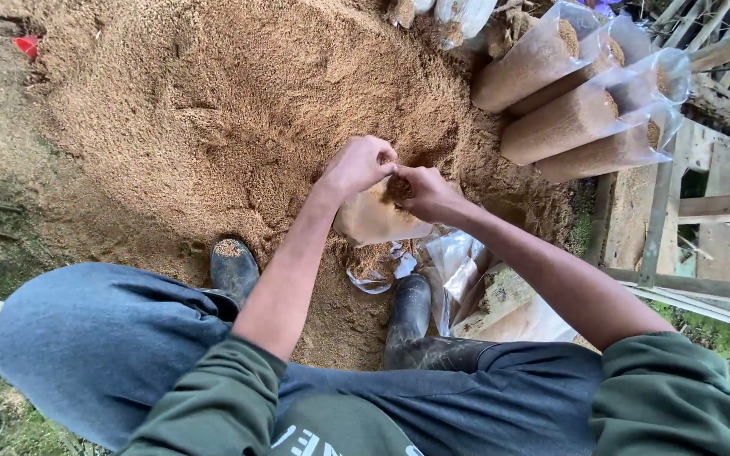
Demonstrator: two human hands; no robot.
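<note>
A clear plastic bag (375,221) partly filled with sawdust stands between my boots on a big sawdust pile (238,93). My left hand (358,165) pinches the bag's rim on the left side. My right hand (427,191) grips the rim on the right, fingers curled at the bag's mouth. Both hands meet above the opening, dusted with sawdust.
Several filled clear bags (568,118) lie stacked at the upper right against a wooden frame (678,211). Empty crumpled plastic bags (454,262) lie by my right boot (411,312). My left boot (232,266) stands on the pile's edge. A red scrap (27,44) sits at far left.
</note>
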